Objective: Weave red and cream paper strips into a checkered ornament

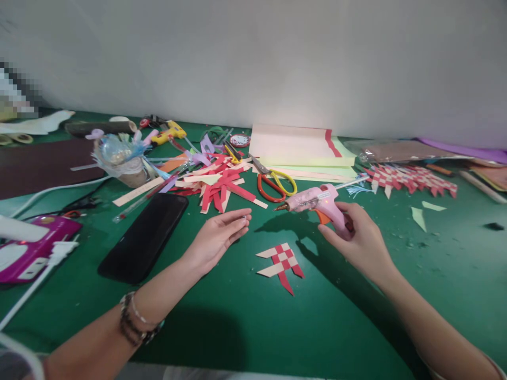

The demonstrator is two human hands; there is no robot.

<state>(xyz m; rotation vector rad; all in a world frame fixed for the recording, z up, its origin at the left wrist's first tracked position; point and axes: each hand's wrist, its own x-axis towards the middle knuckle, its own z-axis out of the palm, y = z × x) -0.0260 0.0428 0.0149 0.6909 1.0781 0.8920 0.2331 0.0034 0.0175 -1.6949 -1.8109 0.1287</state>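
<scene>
My right hand (358, 232) is wrapped round the grip of a pink hot glue gun (317, 199), held above the table with its nozzle pointing left. A glue stick sticks out of its back, and its trigger is orange. My left hand (222, 235) is closed in a pinch to the left of the nozzle. Something tiny shows at its fingertips, too small to make out. Between and below my hands lies a fish shape woven from red and cream paper strips (283, 261), flat on the green table and touched by neither hand.
Scissors (277, 182) and a pile of paper strips (222, 182) lie behind my hands. A black phone (144, 237) and a purple power strip (39, 245) with cables are at left. More woven fish (412, 179) and paper scraps (420, 217) lie right; paper sheets (291, 145) lie behind.
</scene>
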